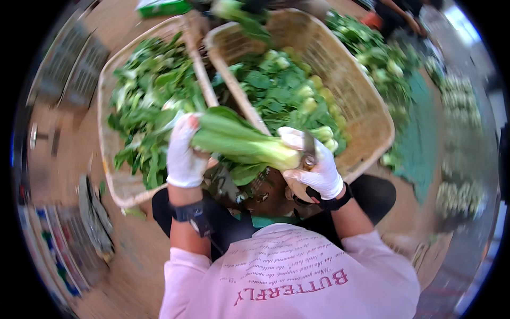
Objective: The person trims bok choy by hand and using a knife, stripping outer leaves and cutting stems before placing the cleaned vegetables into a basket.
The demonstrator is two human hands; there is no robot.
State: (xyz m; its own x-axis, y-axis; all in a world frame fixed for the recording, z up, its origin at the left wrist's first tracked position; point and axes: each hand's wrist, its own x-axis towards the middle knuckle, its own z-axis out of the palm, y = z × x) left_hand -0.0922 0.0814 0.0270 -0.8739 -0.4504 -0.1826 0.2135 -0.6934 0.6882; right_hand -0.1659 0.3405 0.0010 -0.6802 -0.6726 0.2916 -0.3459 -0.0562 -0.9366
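Observation:
My left hand, in a white glove with bare fingertips, grips the leafy end of a head of bok choy. The plant lies slantwise across the view, its pale base towards the right. At that base my right hand, gloved in white too, holds a small knife with a dark metal blade. The right fingers are beside the cut end; whether they touch it is hard to tell. Below the plant hang loose outer leaves.
A plastic crate of loose leaves stands left, another with bok choy right. Greens are heaped on a green sheet. Empty-looking crates stand far left. Another person is at top right.

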